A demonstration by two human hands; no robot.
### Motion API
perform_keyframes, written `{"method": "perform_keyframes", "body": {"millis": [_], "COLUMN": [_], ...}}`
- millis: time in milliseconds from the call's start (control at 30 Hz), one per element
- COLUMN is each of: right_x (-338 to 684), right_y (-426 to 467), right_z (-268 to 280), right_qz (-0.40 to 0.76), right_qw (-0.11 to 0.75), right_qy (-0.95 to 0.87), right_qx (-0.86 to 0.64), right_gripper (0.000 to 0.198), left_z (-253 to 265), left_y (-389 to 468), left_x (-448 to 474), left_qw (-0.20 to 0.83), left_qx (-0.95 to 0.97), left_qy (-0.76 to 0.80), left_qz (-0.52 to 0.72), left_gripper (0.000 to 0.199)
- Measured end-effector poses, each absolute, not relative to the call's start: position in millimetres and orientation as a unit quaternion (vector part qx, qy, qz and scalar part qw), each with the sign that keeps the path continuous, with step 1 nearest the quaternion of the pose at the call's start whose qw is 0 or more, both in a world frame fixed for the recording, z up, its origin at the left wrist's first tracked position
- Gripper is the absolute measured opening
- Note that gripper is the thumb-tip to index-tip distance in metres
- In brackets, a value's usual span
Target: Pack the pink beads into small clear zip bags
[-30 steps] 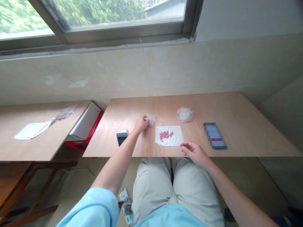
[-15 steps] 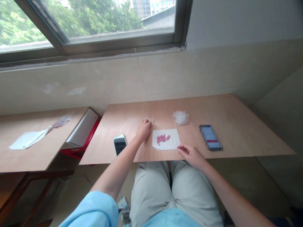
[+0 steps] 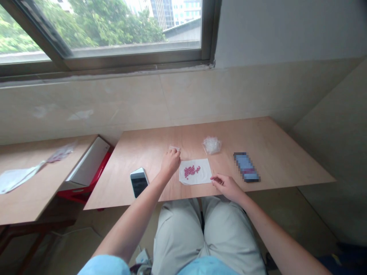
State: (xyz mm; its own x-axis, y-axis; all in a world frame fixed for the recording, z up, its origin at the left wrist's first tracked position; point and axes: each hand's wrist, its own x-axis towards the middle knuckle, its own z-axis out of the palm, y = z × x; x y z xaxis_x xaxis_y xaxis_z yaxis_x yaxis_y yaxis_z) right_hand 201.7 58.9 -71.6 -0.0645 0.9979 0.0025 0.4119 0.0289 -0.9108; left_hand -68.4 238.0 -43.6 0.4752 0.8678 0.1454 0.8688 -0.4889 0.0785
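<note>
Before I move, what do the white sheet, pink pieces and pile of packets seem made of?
White sheet: paper or thin cloth, matte, faintly wrinkled.
Pink pieces: perhaps plastic, from their even colour; finish unclear.
Pile of packets: likely glossy plastic film, by its translucent edges.

The left hand [image 3: 171,162] covers most of a small clear bag [image 3: 174,148]; only an edge shows at its twelve o'clock, and the fingertips' grip is hidden. Whether the right hand [image 3: 212,178], at four o'clock from the pink beads [image 3: 189,172], pinches anything is too small to tell. The beads are too tiny to count. At three o'clock from them, pixelation masks the dark phone [image 3: 247,168]. White papers [image 3: 14,178], toward nine o'clock, run off the view's edge; a dark-blue heap [image 3: 344,263] at four o'clock is blurred.
</note>
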Motion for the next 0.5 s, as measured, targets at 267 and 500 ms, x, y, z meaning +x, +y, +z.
{"method": "perform_keyframes", "body": {"millis": [267, 500], "right_x": [247, 250], "right_y": [178, 246], "right_z": [-83, -93], "right_qz": [0.153, 0.095], "right_qw": [0.371, 0.273], "right_qy": [-0.593, -0.649], "right_qx": [-0.698, -0.704], "right_gripper": [0.035, 0.053], "left_z": [-49, -58], "left_y": [168, 141], "left_x": [-88, -111], "left_qw": [-0.085, -0.119], "left_qx": [-0.811, -0.791], "left_qy": [-0.577, -0.593], "left_qz": [-0.031, -0.093], "left_gripper": [0.024, 0.025]}}
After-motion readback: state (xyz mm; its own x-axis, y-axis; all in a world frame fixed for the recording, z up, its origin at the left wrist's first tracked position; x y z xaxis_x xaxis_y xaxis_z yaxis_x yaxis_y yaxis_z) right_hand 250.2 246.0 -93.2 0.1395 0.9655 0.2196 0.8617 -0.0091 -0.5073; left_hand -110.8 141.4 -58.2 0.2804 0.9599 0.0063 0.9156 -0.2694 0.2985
